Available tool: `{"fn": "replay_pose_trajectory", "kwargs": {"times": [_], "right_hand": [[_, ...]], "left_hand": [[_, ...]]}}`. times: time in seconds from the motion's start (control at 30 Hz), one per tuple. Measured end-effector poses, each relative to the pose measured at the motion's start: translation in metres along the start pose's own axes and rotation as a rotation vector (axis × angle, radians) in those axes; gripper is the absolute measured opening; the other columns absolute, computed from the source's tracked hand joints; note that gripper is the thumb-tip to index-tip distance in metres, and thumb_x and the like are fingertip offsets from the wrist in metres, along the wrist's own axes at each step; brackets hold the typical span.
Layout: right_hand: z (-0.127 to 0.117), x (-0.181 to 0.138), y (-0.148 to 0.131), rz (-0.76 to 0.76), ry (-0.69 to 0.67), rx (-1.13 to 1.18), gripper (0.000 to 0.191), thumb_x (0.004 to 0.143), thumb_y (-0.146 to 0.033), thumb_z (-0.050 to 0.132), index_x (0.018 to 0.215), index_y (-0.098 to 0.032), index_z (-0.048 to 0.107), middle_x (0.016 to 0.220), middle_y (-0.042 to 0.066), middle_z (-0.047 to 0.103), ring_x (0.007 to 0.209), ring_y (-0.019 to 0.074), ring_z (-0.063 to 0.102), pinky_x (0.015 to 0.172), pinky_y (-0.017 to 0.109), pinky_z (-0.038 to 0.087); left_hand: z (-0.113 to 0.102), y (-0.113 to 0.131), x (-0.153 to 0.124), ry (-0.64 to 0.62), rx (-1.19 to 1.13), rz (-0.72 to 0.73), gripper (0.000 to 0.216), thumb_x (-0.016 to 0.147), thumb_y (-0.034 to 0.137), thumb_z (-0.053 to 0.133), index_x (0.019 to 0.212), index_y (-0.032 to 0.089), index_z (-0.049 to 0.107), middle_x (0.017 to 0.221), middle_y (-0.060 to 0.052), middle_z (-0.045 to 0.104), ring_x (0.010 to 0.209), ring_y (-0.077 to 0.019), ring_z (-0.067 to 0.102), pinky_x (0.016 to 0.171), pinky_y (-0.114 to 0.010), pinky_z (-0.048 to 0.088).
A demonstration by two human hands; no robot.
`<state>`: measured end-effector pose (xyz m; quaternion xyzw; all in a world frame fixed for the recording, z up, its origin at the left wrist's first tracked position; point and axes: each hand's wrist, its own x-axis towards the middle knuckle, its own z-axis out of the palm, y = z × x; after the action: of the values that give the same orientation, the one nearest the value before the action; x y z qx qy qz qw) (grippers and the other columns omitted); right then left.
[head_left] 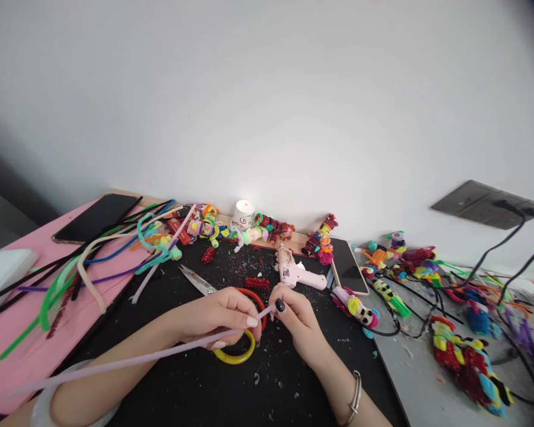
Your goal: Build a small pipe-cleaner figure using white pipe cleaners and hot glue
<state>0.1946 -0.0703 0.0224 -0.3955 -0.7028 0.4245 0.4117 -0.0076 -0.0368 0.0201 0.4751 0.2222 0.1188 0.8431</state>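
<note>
A long pale-lilac fuzzy pipe cleaner slants across the black work mat. Its upper end is pinched between the curled fingers of the left hand and the right hand. Steel scissors with red and yellow loop handles lie partly under the left hand. The mat's near edge has open room. Behind, a small white cup bears a red mark, unreadable.

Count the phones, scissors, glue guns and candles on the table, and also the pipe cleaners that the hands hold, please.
Phones: 2
Scissors: 1
Glue guns: 1
Candles: 1
Pipe cleaners held: 1
Total: 6
</note>
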Motion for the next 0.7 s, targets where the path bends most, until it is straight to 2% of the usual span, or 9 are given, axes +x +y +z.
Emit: {"fn": "replay_pose_trajectory", "kwargs": {"times": [0.13, 0.53, 0.7], "right_hand": [[-0.0001, -0.0001, 0.001, 0.023, -0.007, 0.024, 0.041, 0.096, -0.049, 0.035, 0.074, -0.019, 0.054, 0.069, 0.0, 0.048, 0.064, 0.0152, 0.045, 0.061, 0.027, 0.034], [0.0028, 0.0011, 0.0009, 0.011, 0.003, -0.09, 0.041, 0.095, -0.044, 0.039, 0.066, -0.019, 0.051, 0.066, 0.0, 0.049, 0.063, 0.0148, 0.047, 0.06, 0.026, 0.036], [0.0042, 0.0017, -0.0001, 0.001, 0.018, -0.07, 0.037, 0.095, -0.041, 0.043, 0.067, -0.019, 0.052, 0.066, 0.0, 0.05, 0.062, 0.0142, 0.046, 0.06, 0.026, 0.036]], "left_hand": [[-0.0015, -0.0008, 0.0004, -0.007, -0.006, 0.002, 0.022, 0.083, 0.03, 0.059, 0.081, 0.01, 0.068, 0.035, 0.006, 0.045, 0.026, -0.0047, 0.03, 0.03, -0.016, 0.02], [0.0003, 0.0003, 0.0002, -0.012, -0.003, -0.001, 0.023, 0.084, 0.031, 0.059, 0.081, 0.01, 0.068, 0.036, 0.006, 0.045, 0.027, -0.0045, 0.03, 0.03, -0.016, 0.02], [-0.0003, -0.0013, 0.0008, -0.008, -0.009, 0.012, 0.023, 0.084, 0.031, 0.059, 0.081, 0.01, 0.068, 0.036, 0.006, 0.045, 0.026, -0.0044, 0.029, 0.03, -0.016, 0.019]]}}
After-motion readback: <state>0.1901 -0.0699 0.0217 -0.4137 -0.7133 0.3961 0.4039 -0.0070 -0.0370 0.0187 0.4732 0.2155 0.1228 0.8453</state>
